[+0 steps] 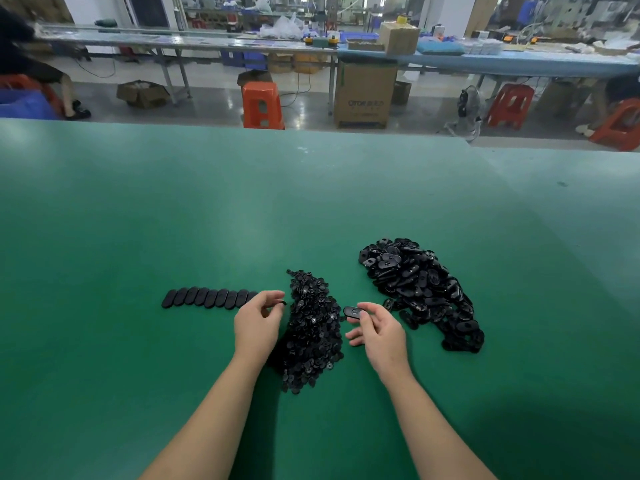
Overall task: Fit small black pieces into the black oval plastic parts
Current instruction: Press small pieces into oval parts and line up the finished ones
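Now, left hand [258,322] curled, fingertips pinching a small black piece [283,302] over the pile of small pieces [311,334] | right hand [379,329] pinching an oval part [352,312] beside the oval heap [422,289] | finished row [209,298] left on green table [242,202]

Bare green bench [242,209] lies open beyond and left; two black heaps [311,327] [422,289] and a row of ovals [207,298] crowd the middle.

Green table [207,209]; orange stool [261,105], cardboard box [365,95] on floor beyond.
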Tool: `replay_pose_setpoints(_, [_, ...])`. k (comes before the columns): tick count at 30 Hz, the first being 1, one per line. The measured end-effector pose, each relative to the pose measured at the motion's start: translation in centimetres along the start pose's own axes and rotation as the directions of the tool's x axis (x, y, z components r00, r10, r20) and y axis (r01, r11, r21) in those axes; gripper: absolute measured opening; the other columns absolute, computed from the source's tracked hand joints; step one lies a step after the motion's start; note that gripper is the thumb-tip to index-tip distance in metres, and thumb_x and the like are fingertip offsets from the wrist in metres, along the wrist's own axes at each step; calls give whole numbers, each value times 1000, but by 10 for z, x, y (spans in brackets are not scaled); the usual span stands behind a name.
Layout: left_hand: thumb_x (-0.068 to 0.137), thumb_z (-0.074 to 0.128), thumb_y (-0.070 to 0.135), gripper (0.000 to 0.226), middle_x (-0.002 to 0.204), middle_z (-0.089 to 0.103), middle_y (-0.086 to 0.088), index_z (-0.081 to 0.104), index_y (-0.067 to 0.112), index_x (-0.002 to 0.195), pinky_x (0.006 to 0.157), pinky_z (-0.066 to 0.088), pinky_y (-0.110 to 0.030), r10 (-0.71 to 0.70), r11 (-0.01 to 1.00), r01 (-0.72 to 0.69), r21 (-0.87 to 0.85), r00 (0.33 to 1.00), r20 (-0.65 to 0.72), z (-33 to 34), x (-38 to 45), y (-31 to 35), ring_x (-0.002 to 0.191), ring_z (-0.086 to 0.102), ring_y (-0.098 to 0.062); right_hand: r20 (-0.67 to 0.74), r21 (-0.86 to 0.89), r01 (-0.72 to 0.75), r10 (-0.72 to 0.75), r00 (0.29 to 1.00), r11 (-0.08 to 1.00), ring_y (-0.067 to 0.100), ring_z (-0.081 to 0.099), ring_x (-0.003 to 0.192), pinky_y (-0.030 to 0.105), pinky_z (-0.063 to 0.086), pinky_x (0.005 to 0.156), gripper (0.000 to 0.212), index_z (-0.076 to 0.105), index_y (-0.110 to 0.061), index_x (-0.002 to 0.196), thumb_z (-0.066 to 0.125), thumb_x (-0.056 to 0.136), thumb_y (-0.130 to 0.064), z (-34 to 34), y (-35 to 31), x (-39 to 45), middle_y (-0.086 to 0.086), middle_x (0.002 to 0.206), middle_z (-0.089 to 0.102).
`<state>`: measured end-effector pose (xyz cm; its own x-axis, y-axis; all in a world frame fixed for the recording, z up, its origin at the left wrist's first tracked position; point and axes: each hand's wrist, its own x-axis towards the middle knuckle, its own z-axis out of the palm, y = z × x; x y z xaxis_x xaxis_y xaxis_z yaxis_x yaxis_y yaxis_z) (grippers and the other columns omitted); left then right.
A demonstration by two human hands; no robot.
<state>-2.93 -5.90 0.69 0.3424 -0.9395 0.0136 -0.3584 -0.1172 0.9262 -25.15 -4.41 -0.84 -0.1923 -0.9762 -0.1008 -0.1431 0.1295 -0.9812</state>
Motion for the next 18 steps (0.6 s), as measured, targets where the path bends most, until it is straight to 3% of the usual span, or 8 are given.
replay_pose_setpoints(2, [91,70,8,22,88,73,8,73,29,95,69,47,-15,-104,976,106,-188,994,25,7,-1,12,76,65,-4,9,-6,5,-5,1000,1000,20,74,68,33,62,66,18,65,-25,107,52,105,-13,-1,-1,-1,-11,90,77])
replay_pose_setpoints(3, [90,72,7,19,85,73,6,74,26,95,67,47,-18,-156,950,165,-265,986,54,11,-2,18,68,63,-6,12,-5,6,-6,1000,1000,20,74,68,32,62,65,17,65,-24,107,52,105,-13,-1,-2,-1,-11,91,77])
replay_pose_setpoints(6, [87,74,5,12,67,67,6,76,16,92,47,38,-21,-231,888,275,-369,960,159,21,-5,31,47,41,-8,20,-3,5,-5,1000,1000,21,74,68,32,61,64,16,66,-22,109,52,105,-14,-2,-2,-1,-11,91,77])
replay_pose_setpoints(11, [86,73,1,7,54,54,2,74,6,91,43,35,-22,-259,856,343,-385,932,254,35,-9,47,42,38,-11,33,14,5,-6,999,1000,22,74,69,41,63,69,17,65,-22,108,51,105,-14,-1,-1,-1,-8,94,78])
replay_pose_setpoints(18, [85,74,-1,7,64,64,-8,71,6,84,38,31,-21,-262,891,342,-299,925,276,54,-13,51,36,36,-10,44,51,-3,1,999,999,19,73,67,32,62,64,22,64,-12,118,47,106,-6,0,-2,0,-2,100,77])
